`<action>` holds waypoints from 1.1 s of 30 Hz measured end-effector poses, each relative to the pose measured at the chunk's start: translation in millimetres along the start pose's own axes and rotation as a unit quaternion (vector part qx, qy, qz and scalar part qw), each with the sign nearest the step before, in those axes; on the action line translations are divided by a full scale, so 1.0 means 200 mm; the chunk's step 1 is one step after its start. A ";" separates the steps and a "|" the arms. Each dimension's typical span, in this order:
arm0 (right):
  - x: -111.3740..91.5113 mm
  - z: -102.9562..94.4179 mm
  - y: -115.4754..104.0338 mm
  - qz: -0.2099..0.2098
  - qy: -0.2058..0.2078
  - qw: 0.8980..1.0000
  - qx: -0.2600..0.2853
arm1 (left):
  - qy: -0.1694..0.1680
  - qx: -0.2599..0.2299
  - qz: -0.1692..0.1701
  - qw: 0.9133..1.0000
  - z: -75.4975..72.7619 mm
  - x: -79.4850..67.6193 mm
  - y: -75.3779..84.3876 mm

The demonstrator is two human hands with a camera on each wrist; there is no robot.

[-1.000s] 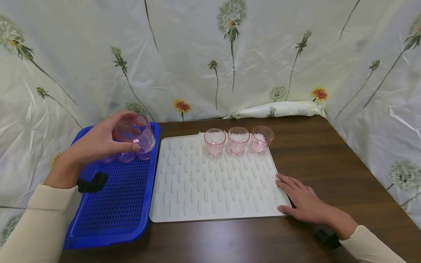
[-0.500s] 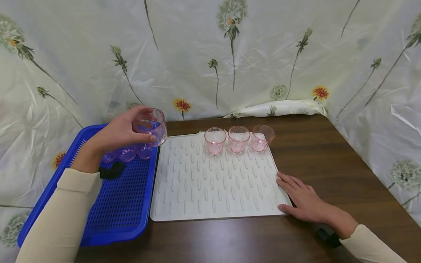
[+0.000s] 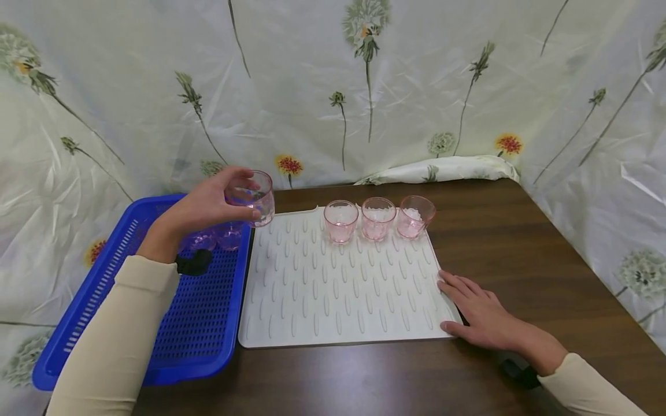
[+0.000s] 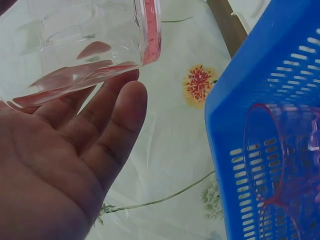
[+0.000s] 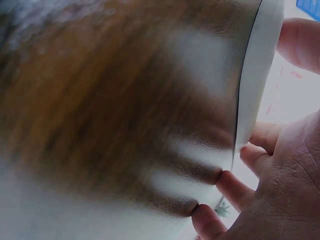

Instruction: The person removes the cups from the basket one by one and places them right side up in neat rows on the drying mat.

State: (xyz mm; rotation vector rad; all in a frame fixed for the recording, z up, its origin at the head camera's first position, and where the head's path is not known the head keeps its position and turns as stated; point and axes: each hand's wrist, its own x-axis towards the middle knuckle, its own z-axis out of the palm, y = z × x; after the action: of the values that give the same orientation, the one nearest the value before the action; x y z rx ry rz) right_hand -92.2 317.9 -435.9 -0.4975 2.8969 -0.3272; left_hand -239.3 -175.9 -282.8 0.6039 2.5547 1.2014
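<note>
My left hand (image 3: 203, 205) grips a clear pink-tinted drinking glass (image 3: 266, 199), thumb on the near side and fingers on the far side. This glass is held upright in the air over the seam between the blue basket (image 3: 240, 289) and the white ridged mat (image 3: 333, 294). In the left wrist view the held glass (image 4: 90, 45) shows close above the palm. My right hand (image 3: 484, 315) rests at the mat's right edge, fingers extended and touching it. Three similar glasses, left (image 3: 341, 231), middle (image 3: 377, 228) and right (image 3: 410, 226), stand in a row along the mat's back edge.
Several more pink-tinted glasses (image 3: 228, 237) lie in the basket's back part, partly hidden by my left arm. Brown tabletop (image 3: 499, 231) runs right of the mat and in front of it. A flower-printed cloth (image 3: 312, 133) hangs behind the table.
My left hand has carried the glass rightward from over the basket to the mat's back left corner, and the glass has turned from tilted to upright. The right hand stays at the mat's edge.
</note>
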 end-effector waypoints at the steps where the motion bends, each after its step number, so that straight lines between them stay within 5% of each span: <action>1: 0.00 0.00 0.00 0.000 0.000 1.000 0.000 | 0.000 0.000 -0.001 1.000 0.01 0.01 0.00; 23: 0.00 0.01 0.01 -0.001 0.004 1.000 -0.002 | -0.066 0.004 -0.010 0.998 0.29 0.35 -0.04; 33: 0.01 0.02 0.01 -0.013 0.013 1.000 -0.006 | -0.077 -0.019 -0.058 0.995 0.39 0.43 -0.07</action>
State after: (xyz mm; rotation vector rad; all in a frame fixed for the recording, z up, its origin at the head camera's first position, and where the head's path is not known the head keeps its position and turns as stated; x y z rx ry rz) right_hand -94.4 317.5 -440.2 -0.5376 2.9210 -0.3228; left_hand -287.3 -91.6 -346.6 0.5115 2.3981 1.1158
